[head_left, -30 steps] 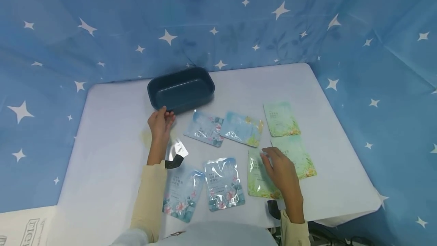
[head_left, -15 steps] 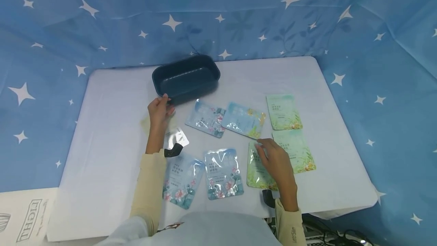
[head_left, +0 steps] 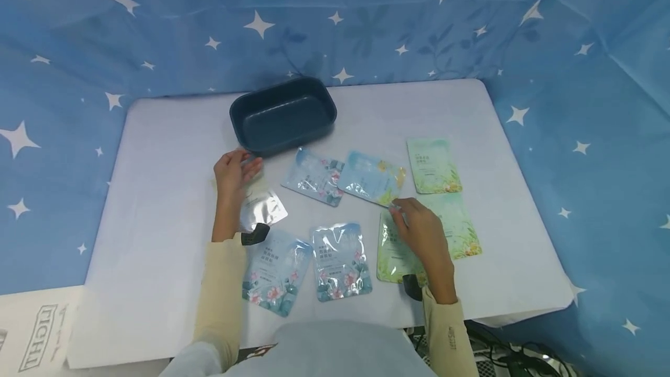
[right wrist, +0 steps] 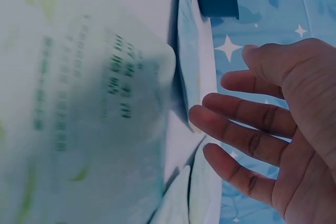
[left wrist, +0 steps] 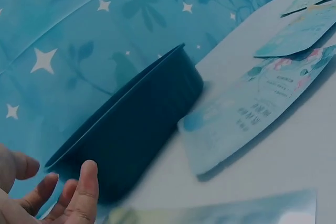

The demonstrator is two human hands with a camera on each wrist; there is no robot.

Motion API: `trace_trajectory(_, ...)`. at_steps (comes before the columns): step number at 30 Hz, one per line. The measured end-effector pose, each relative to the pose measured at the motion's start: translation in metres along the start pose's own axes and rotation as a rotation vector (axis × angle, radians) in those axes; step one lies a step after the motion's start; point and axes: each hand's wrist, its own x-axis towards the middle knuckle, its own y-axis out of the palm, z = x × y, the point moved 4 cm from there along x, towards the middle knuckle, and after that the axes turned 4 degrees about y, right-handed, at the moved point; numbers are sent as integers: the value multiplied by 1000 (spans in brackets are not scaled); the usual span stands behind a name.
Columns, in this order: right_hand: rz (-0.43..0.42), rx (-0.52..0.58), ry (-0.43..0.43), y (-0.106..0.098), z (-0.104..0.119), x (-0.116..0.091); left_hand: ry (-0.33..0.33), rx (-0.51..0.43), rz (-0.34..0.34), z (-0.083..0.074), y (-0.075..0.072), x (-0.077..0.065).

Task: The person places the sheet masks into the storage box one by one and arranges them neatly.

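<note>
Dark-blue tub (head_left: 285, 115) looks settled: my left hand (head_left: 233, 173) loosens beside its near corner; right hand (head_left: 423, 231) over a green packet (head_left: 389, 252), both empty, fingers parted.

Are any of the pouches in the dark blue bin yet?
No, the head view shows the pouches outside the bin, whose inside is bare.

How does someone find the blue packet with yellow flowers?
Find the dark blue box on the white table. Just in front lies a packet with pink flowers; yours is the blue packet on its right. Only yours is blue with yellow flowers.
</note>
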Motion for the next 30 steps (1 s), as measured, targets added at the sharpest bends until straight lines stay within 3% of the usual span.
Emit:
trace_trajectory(6, -42, -26, 1, -8, -10, 13, 32, 106, 31, 3, -9, 10)
trace_trajectory(11, -59, -41, -41, -12, -13, 28, 127, 328, 64, 6, -5, 17)
trace_trajectory(14, 0, -52, -37, -8, -11, 44, 236, 521, 92, 2, -6, 16)
trace_trajectory(19, 125, -74, 20, -2, -15, 67, 490, 868, 173, -4, -3, 9)
trace_trajectory(24, 163, -81, 175, -5, -38, 77, 608, 945, 226, 0, -2, 1)
trace_trajectory(30, 122, -80, 508, -16, -89, 72, 603, 923, 225, 12, -4, -8)
